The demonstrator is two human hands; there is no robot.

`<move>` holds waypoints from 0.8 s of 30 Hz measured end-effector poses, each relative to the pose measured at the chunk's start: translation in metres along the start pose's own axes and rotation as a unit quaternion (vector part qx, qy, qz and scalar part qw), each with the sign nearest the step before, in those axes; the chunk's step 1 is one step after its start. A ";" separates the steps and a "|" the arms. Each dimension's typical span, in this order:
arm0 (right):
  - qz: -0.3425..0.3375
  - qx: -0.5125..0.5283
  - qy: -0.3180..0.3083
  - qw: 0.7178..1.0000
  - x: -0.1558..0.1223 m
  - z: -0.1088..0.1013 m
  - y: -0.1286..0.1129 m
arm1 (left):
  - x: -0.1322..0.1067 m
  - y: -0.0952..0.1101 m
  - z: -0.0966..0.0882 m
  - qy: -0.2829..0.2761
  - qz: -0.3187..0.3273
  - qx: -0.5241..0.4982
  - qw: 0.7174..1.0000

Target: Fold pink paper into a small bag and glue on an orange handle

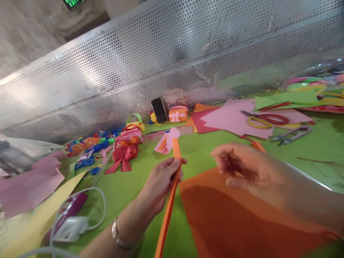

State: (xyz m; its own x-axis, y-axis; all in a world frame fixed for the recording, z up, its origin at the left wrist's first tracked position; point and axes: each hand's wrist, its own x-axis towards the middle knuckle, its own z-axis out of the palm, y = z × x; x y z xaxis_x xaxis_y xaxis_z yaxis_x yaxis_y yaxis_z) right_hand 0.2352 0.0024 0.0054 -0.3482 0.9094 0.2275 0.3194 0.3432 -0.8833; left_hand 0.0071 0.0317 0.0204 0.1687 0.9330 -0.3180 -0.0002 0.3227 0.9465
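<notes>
My left hand (161, 181) pinches a long orange paper strip (169, 204) near its upper end; the strip runs down toward the bottom edge of the view. My right hand (242, 166) hovers just to the right, blurred by motion, its fingers curled above a large orange paper sheet (231, 222) lying on the green table (129, 186). Whether the right hand holds anything is unclear. A small orange scrap (258, 146) shows behind it.
Pink and red sheets (231, 116) with red-and-yellow scissors (264, 120) and snips (291, 135) lie at the back right. A phone (159, 110), paper gift boxes (177, 114), a red bow (123, 156), blue rings (86, 161) and a glue gun (68, 218) stand left, before a perforated metal wall.
</notes>
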 end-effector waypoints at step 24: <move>0.149 -0.463 0.240 0.840 -0.036 -0.123 -0.042 | -0.007 0.000 0.002 -0.152 -0.020 0.075 0.985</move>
State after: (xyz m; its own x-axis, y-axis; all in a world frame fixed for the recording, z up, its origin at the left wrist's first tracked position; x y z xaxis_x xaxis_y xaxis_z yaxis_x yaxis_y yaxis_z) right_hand 0.3422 -0.0159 0.0850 0.1921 0.9012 0.3884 0.9559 -0.0821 -0.2821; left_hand 0.0081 0.0242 0.0225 0.4521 0.8220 -0.3463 0.1540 0.3105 0.9380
